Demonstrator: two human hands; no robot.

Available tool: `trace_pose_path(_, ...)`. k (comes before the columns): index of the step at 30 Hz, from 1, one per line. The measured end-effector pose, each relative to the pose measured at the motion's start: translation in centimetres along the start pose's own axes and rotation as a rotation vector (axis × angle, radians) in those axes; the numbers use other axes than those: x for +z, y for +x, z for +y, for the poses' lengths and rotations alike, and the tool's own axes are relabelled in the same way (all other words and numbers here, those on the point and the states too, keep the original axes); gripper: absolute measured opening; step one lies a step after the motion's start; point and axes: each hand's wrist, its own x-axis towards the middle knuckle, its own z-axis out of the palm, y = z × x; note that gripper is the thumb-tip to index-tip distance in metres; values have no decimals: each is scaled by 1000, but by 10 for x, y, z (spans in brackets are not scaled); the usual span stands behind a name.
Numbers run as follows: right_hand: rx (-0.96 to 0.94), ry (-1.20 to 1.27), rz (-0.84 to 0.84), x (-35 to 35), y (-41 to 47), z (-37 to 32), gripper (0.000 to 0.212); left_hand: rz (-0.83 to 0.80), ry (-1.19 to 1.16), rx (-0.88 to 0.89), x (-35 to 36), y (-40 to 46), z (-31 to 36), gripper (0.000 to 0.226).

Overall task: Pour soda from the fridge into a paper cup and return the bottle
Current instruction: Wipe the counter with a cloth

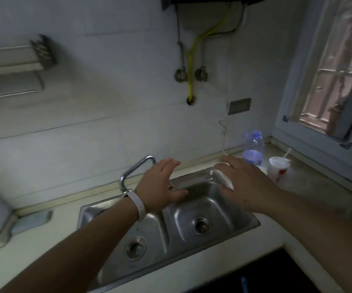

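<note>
my left hand (162, 182) and right hand (244, 185) float over the sink (192, 246), fingers spread, holding nothing. the paper cup (277, 168) waits on the counter (310, 187) by a clear bottle (253, 149), i think ready for pouring. i see no soda.

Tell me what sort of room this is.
Most likely a home kitchen: a double-bowl steel sink with a tap is set in a pale counter, and a wall rack hangs on the tiled wall.
</note>
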Motion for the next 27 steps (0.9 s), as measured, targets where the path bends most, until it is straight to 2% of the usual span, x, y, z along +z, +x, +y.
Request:
trace_pose_path(6,-152,19,-25,7,19,-69,54,53,165,-160,-56,-75,-39,92)
trace_pose_path(13,-358,21,-19,32,47,-167,51,61,303,-348,-103,-174,-92,82)
trace_pose_path(20,-520,68,-93,68,58,-303,55,50,372,-521,-157,-303,-154,84)
trace_pose_path(27,-639,70,-179,103,46,-455,55,126,344,-685,-215,-442,-216,90)
